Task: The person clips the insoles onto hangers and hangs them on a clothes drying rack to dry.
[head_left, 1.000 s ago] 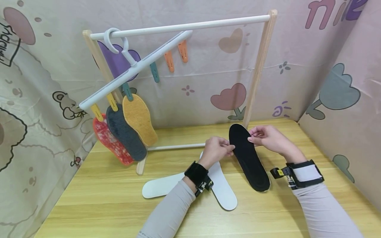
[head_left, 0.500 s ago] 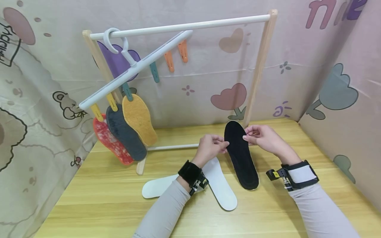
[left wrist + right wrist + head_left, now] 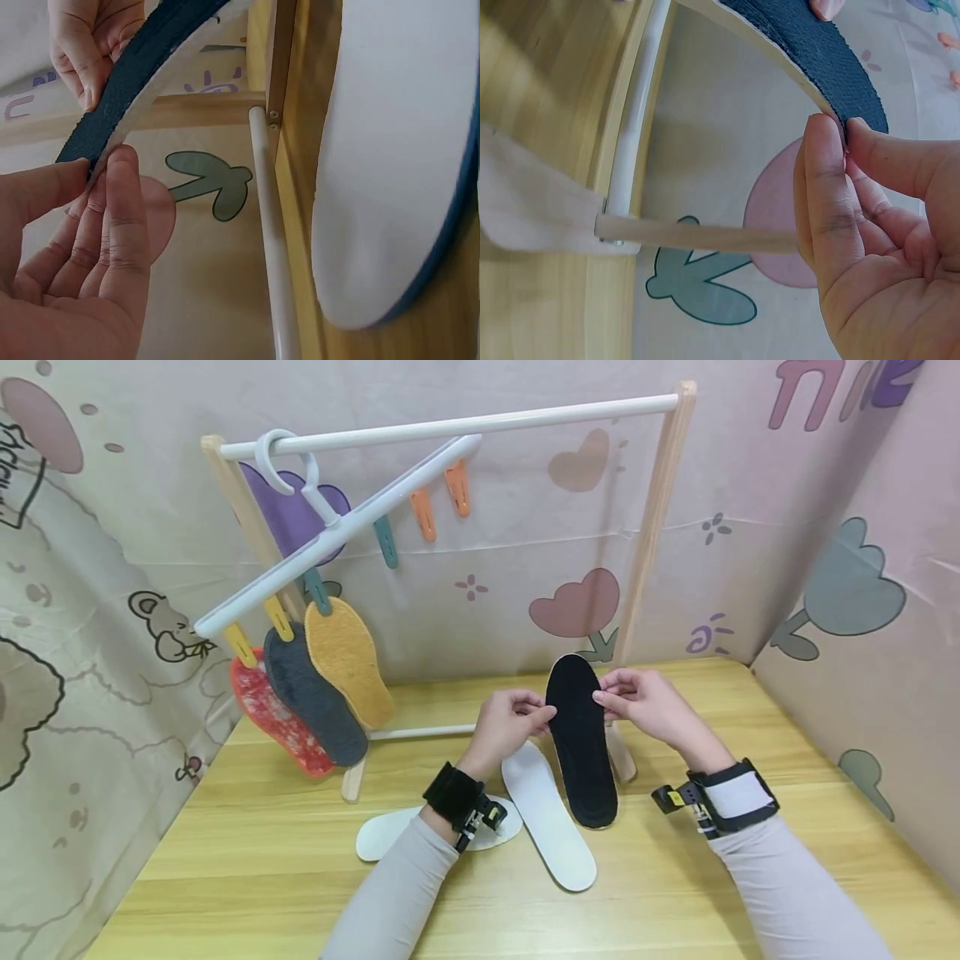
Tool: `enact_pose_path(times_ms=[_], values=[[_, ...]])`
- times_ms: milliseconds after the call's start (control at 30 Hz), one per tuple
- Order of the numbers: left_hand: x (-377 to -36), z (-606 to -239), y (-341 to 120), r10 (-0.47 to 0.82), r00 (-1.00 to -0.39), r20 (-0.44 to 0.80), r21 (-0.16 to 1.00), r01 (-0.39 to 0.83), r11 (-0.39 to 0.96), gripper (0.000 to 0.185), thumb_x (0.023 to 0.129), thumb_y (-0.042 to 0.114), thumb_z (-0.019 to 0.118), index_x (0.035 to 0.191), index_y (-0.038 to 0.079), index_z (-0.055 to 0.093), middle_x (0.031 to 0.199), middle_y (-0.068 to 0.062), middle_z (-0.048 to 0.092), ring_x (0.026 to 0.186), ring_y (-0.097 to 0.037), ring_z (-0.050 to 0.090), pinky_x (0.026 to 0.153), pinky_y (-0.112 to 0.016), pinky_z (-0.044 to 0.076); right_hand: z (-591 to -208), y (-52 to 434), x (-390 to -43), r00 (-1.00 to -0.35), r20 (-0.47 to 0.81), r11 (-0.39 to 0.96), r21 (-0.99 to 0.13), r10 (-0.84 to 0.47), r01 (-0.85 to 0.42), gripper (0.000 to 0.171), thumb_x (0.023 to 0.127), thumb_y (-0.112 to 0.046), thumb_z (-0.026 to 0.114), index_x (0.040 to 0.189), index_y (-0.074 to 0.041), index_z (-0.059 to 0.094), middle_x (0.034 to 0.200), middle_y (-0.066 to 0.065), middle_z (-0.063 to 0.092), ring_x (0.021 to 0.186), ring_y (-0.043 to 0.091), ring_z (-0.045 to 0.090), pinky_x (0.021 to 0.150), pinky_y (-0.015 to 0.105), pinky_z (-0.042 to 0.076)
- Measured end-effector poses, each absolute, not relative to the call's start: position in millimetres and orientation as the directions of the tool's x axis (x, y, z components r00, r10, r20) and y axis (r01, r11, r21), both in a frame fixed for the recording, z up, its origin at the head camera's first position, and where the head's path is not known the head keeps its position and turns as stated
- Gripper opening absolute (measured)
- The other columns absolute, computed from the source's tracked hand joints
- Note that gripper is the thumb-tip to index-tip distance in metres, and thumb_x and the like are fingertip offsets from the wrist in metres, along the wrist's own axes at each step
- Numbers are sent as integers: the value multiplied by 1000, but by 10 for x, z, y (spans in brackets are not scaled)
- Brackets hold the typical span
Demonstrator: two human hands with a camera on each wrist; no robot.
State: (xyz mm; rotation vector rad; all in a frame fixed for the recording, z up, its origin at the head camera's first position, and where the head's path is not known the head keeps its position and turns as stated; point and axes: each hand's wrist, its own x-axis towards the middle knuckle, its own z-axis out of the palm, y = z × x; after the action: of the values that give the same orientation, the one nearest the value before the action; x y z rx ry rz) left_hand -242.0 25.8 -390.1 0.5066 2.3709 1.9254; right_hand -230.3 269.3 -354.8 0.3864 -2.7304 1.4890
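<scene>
Your left hand (image 3: 504, 723) pinches left edge of black insole (image 3: 581, 742) near its toe end; your right hand (image 3: 647, 703) pinches opposite edge. Insole held off table (image 3: 675, 893), toe end up, in front of rack's right post (image 3: 651, 527). Two white insoles (image 3: 551, 822) lie on table just below it. Tilted white hanger (image 3: 337, 527) on rail carries red, grey and yellow insoles (image 3: 311, 693) clipped at left.

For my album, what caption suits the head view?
Both hands pinch a black insole upright before a small drying rack.
</scene>
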Motion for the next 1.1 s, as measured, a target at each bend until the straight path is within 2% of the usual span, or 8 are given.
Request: enact_pose_path(times_ms=[100, 267, 367, 467, 533, 733, 933, 1100], values=[[-2429, -3893, 212, 280, -943, 180, 956, 234, 175, 16, 97, 11, 80, 103, -3, 77, 88, -17, 80, 81, -42, 79, 81, -45, 68, -3544, 2652, -2308, -968, 130, 514, -827, -215, -226, 30, 106, -9, 68, 123, 14, 62, 104, 22, 73, 74, 3, 69, 71, 19, 62], [-2429, -3863, 145, 283, -938, 198, 954, 251, 164, 15, 97, 9, 80, 101, -4, 77, 86, -19, 79, 65, -12, 73, 77, -42, 69, -3521, 2573, -2300, -968, 139, 505, -832, -209, -229, 29, 105, -10, 70, 122, 12, 64, 104, 22, 73, 73, 2, 68, 70, 18, 61], [-2422, -3833, 109, 276, -938, 209, 951, 260, 165, 14, 96, 9, 80, 102, -4, 77, 87, -20, 79, 67, -20, 76, 74, -36, 68, -3502, 2536, -2297, -968, 143, 496, -838, -204, -229, 28, 104, -10, 70, 121, 12, 64, 106, 23, 72, 76, 2, 69, 70, 17, 61], [-2420, -3811, 74, 264, -942, 206, 954, 253, 159, 15, 96, 9, 81, 103, -4, 77, 89, -20, 79, 78, -39, 79, 73, -34, 68, -3490, 2507, -2300, -969, 145, 490, -842, -202, -228, 29, 104, -11, 70, 122, 11, 64, 107, 23, 72, 78, 2, 71, 71, 17, 62], [-2419, -3800, 49, 257, -946, 198, 957, 243, 156, 16, 96, 9, 81, 104, -4, 78, 90, -19, 80, 83, -44, 79, 74, -34, 68, -3488, 2492, -2307, -968, 149, 491, -840, -201, -231, 30, 104, -12, 71, 123, 11, 64, 107, 23, 73, 80, 2, 72, 68, 17, 61], [-2425, -3774, -30, 256, -947, 192, 960, 236, 151, 17, 96, 8, 81, 106, -5, 77, 92, -19, 80, 76, -30, 80, 77, -38, 68, -3489, 2435, -2335, -965, 157, 483, -842, -208, -241, 30, 104, -13, 71, 123, 10, 65, 109, 22, 73, 84, 9, 75, 73, 21, 64], [-2436, -3745, -121, 261, -940, 220, 950, 268, 162, 17, 97, 8, 80, 105, -5, 77, 92, -21, 79, 77, -34, 80, 75, -38, 69, -3474, 2353, -2358, -963, 158, 461, -853, -220, -246, 28, 104, -10, 70, 122, 11, 65, 107, 23, 73, 82, 8, 74, 75, 21, 65], [-2441, -3723, -221, 262, -938, 227, 945, 277, 173, 15, 97, 8, 80, 105, -5, 78, 90, -19, 80, 70, -16, 76, 73, -34, 68, -3463, 2267, -2394, -956, 170, 437, -860, -240, -263, 24, 104, -6, 69, 118, 12, 64, 103, 22, 72, 79, 6, 72, 77, 24, 66]])
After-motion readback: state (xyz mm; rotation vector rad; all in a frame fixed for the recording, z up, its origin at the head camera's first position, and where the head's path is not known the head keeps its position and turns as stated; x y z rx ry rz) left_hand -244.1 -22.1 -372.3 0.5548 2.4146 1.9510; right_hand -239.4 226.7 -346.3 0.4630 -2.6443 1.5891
